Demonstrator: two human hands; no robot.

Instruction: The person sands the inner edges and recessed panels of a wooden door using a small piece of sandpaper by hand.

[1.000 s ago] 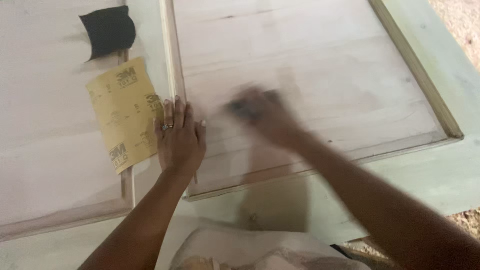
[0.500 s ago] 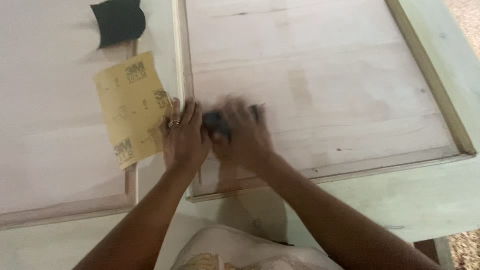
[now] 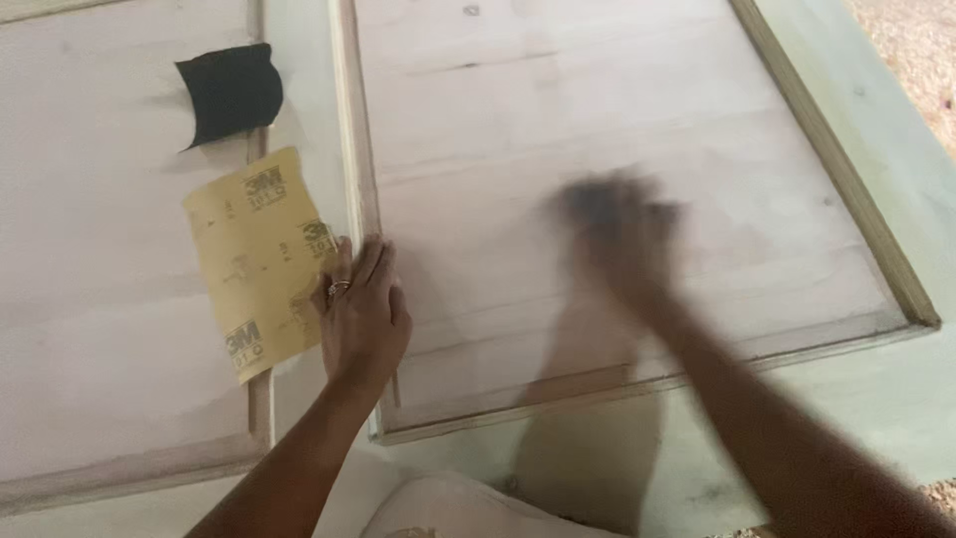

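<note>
My left hand (image 3: 360, 314) lies flat, fingers together, on the raised middle strip of a pale wooden panelled door (image 3: 617, 110), a ring on one finger. My right hand (image 3: 622, 234) is blurred with motion over the right recessed panel and presses a dark piece of sandpaper (image 3: 590, 197) against the wood. A tan sheet of sandpaper (image 3: 261, 261) rests face down just left of my left hand, touching it. A black piece of sandpaper (image 3: 231, 92) sits further up on the left panel.
A wooden moulding (image 3: 836, 169) frames the right panel along its right and lower sides. The door rests on a pale green surface (image 3: 896, 389). Sawdust-strewn ground (image 3: 911, 50) shows at the top right. My light-coloured garment (image 3: 448, 508) is at the bottom.
My right hand has swept with the dark sandpaper from beside my left hand out to the right across the panel. The left hand has stayed on the strip.
</note>
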